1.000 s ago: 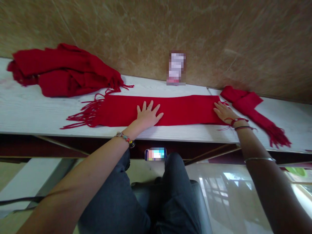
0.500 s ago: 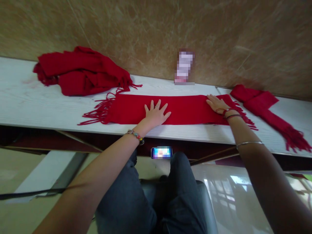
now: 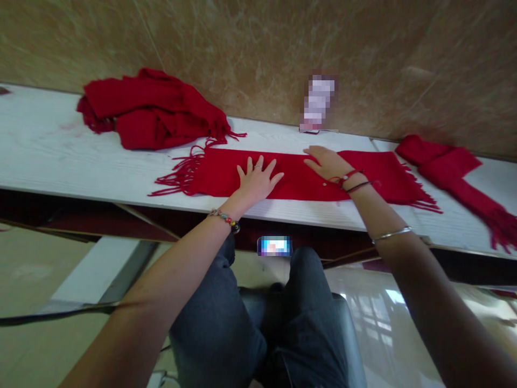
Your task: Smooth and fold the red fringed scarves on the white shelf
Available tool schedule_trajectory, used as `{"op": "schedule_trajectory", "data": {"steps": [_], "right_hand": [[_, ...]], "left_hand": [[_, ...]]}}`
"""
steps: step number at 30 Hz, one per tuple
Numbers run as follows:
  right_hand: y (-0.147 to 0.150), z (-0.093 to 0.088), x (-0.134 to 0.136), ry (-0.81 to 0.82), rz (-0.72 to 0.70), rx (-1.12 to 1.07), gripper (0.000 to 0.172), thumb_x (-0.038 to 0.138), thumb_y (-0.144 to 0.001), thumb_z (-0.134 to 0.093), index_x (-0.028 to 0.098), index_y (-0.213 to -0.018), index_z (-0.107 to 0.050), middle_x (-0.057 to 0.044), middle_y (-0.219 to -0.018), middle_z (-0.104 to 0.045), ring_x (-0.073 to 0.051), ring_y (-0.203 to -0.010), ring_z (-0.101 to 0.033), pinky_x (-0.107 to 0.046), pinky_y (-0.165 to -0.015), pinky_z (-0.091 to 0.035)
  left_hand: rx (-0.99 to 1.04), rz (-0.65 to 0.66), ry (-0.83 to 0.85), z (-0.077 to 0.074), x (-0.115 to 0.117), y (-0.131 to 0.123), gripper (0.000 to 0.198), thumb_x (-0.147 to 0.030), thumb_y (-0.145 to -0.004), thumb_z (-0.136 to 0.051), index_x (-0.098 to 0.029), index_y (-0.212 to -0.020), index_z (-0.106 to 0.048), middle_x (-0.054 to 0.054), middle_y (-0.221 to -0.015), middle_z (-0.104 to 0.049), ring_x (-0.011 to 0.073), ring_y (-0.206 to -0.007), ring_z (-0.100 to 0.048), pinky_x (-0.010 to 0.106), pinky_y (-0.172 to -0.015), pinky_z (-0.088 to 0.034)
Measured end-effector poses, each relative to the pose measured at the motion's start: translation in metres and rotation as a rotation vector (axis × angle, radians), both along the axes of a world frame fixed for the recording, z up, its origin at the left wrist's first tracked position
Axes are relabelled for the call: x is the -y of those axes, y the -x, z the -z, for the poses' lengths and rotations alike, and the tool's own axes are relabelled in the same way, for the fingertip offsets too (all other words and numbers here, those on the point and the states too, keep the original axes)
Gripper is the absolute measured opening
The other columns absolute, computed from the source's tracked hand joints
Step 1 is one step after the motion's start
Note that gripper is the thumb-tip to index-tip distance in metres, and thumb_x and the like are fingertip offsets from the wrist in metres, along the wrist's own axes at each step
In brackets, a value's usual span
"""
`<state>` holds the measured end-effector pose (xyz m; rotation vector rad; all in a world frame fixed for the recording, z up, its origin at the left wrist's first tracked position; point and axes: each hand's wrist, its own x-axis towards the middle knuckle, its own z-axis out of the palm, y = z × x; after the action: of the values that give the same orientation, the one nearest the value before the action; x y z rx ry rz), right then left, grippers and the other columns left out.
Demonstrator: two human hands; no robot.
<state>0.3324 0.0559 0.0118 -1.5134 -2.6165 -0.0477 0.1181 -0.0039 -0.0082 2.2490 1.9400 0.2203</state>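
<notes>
A red scarf (image 3: pixel 291 186) lies flat and stretched lengthwise, with fringe at its left and right ends. My left hand (image 3: pixel 257 180) rests on its left half, fingers spread wide, a ring on one finger. Farther right, my right hand (image 3: pixel 325 161) is over the scarf's middle near the far edge, its fingers extended to the left. Neither hand grips anything. Bracelets circle both wrists, and a bangle sits on the right forearm.
A crumpled heap of red scarves (image 3: pixel 157 113) lies at the back left of the white tabletop (image 3: pixel 48 145). Another red scarf (image 3: pixel 452 172) is folded over at the right. A blurred-out upright item (image 3: pixel 319 102) leans near the stone wall. Below the edge, a phone (image 3: pixel 274 246) shows above my knees.
My right hand has moved left along the scarf, from near its right end to the middle. The left hand stays in place on the cloth. The view has shifted slightly.
</notes>
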Motion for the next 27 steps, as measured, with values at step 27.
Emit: {"op": "schedule_trajectory", "data": {"steps": [27], "right_hand": [[0.054, 0.048, -0.011, -0.01, 0.073, -0.18, 0.042, 0.022, -0.092, -0.042, 0.007, -0.13, -0.054, -0.017, -0.138, -0.051, -0.025, -0.13, -0.046, -0.043, -0.108, -0.035]], "left_hand": [[-0.067, 0.117, 0.127, -0.001, -0.056, 0.021, 0.058, -0.048, -0.097, -0.02, -0.024, -0.149, -0.023, 0.007, -0.158, -0.012, 0.029, -0.145, -0.011, 0.051, -0.115, -0.016]]}}
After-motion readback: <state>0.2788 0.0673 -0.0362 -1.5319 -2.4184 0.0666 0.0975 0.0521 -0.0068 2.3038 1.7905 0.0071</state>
